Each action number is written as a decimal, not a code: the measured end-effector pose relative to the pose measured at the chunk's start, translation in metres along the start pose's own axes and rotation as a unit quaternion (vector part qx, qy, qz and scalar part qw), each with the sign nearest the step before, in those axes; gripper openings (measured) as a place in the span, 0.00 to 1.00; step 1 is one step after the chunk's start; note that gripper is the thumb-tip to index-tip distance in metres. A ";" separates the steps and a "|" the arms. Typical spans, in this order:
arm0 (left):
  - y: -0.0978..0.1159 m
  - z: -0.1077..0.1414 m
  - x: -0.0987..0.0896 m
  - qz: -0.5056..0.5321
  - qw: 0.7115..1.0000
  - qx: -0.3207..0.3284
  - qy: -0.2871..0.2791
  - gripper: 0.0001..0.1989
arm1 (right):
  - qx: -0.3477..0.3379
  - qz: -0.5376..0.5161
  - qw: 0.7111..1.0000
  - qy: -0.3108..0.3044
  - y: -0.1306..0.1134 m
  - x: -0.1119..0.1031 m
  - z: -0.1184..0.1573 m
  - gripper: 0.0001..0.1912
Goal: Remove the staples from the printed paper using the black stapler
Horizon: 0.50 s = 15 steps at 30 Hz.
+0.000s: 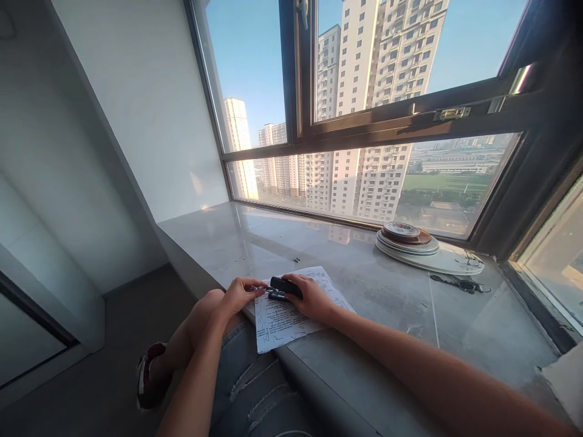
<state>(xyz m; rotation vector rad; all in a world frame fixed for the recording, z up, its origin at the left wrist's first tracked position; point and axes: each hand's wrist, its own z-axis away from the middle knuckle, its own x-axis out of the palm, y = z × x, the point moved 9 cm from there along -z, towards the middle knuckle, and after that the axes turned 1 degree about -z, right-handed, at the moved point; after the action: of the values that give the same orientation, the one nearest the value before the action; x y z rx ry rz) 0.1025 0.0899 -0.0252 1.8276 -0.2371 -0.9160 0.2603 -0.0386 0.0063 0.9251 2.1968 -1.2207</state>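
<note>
A black stapler [286, 287] rests over printed sheets of paper [282, 321] at the front edge of the grey stone sill. My right hand [312, 297] is wrapped round its right end. The stapler's left end is parted, with its upper arm raised above the base. My left hand [243, 295] is closed at that left end, fingertips pinched together by the opening; what they hold, if anything, is too small to tell. Two tiny dark pieces [297, 260] lie on the sill just beyond the paper.
A stack of plates [405, 246] stands on the sill at the right, near the window. Keys [467, 284] lie in front of it. The window frame [346, 130] rises behind the sill [373, 291]. My knee and leg are below, at the left.
</note>
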 end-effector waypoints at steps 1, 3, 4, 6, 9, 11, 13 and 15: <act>-0.001 0.002 -0.001 -0.001 1.000 -0.003 0.003 0.19 | 0.000 -0.001 1.000 0.000 0.000 0.000 0.000 0.22; -0.004 0.005 -0.006 -0.006 1.000 -0.009 0.017 0.19 | 0.002 -0.004 1.000 0.000 0.000 0.000 -0.001 0.22; -0.005 0.007 -0.009 -0.007 1.000 -0.011 0.024 0.18 | 0.005 -0.005 1.000 -0.001 0.000 0.000 -0.001 0.22; -0.005 0.011 -0.014 -0.001 0.999 -0.011 0.032 0.17 | 0.015 -0.011 1.000 0.001 0.002 -0.003 -0.001 0.22; 0.001 0.016 -0.015 0.016 0.999 0.001 0.030 0.18 | 0.020 -0.036 0.999 0.000 0.003 -0.010 -0.001 0.22; 0.008 0.019 -0.010 0.029 0.999 0.008 0.022 0.19 | 0.013 -0.066 0.998 -0.005 -0.001 -0.014 -0.002 0.22; 0.016 0.021 -0.004 0.031 0.999 0.018 0.023 0.19 | 0.011 -0.096 0.995 -0.008 -0.007 -0.017 -0.002 0.21; 0.026 0.023 0.001 0.012 0.999 0.036 0.038 0.18 | 0.005 -0.117 0.993 -0.020 -0.015 -0.017 -0.002 0.21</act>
<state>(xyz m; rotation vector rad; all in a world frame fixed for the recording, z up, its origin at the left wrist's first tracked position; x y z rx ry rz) 0.0937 0.0616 -0.0069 1.9178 -0.2478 -0.8288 0.2603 -0.0484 0.0267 0.6529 2.3185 -1.3445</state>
